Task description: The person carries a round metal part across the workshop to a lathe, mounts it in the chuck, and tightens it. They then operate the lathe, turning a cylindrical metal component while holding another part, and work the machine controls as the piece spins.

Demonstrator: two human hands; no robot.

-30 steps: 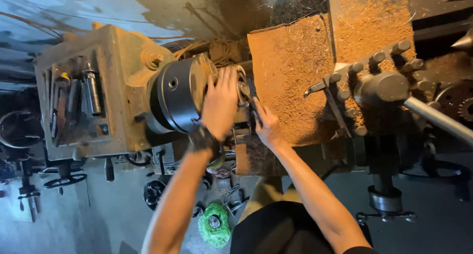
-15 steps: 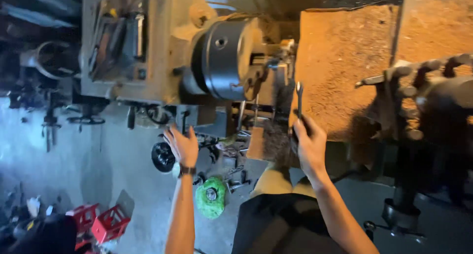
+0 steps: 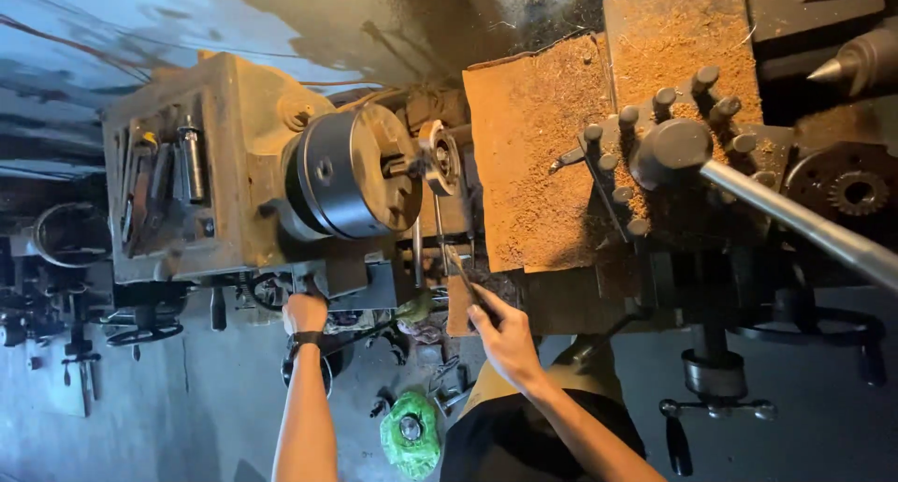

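I stand at an old lathe. Its dark round chuck (image 3: 348, 173) holds a small ring-shaped metal part (image 3: 440, 156). My left hand (image 3: 305, 312) is closed around a lever or handle on the front of the headstock (image 3: 234, 117), below the chuck. My right hand (image 3: 503, 334) grips a thin metal tool (image 3: 458, 267) that points up toward the part in the chuck. A dark watch sits on my left wrist.
The carriage plate (image 3: 533, 145) is covered in brown chips. A tool post (image 3: 673, 150) with several bolts and a long steel handle (image 3: 795, 222) stands at right. A tailstock centre (image 3: 856, 61) is at top right. A green bundle (image 3: 410, 433) lies on the floor.
My left hand left the chuck, dropped down and now grips a handle under the headstock. My right hand took up the thin tool and holds it lower, in front of the bed.
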